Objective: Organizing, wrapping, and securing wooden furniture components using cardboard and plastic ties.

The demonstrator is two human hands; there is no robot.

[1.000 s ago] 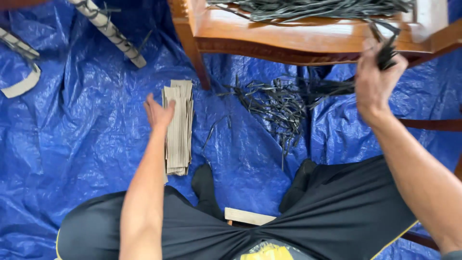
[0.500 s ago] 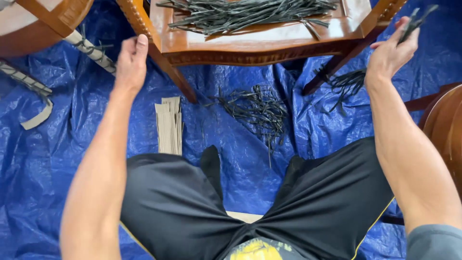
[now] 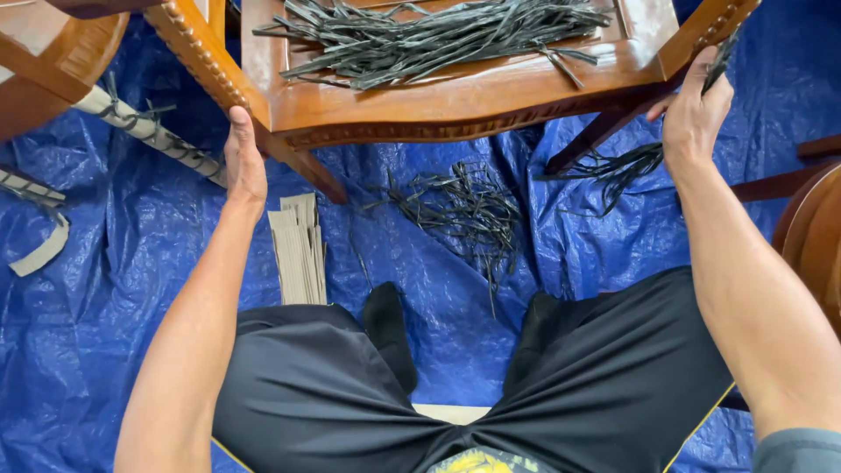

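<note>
A: L hand?
B: On the chair, at the front-left corner where the leg meets the seat frame. Fingers curl round behind the wood, thumb up along the edge. Closed grip on the frame.

A: R hand?
B: At the front-right corner, by the other leg. Fingers pressed together on a small bundle of black strips; the strip ends stick up past the fingertips, against the carved rail. Can't tell if the palm also touches the wood.

A: Where's the chair itself?
B: Straight ahead of the person, top of frame, standing on the blue tarp. Wood w/ beaded carving on the left rail. A big heap of dark strips lies across the seat.

A: Anything under it?
B: Loose strips on the tarp: one scatter between the legs, another bunch just beside the right leg, below the R hand.

A: And near the L arm?
B: Stack of flat cardboard pieces on the tarp, just right of the forearm, far end near the left chair leg, near end at the black shorts. Not touched.

A: Left edge?
B: More furniture: a rounded wood piece and a wrapped bar tied w/ dark strips, running diagonally twd the L hand. A curled cardboard strip lies well apart on the tarp.

A: Right edge?
B: Another curved wood part, beside the R forearm.
</note>
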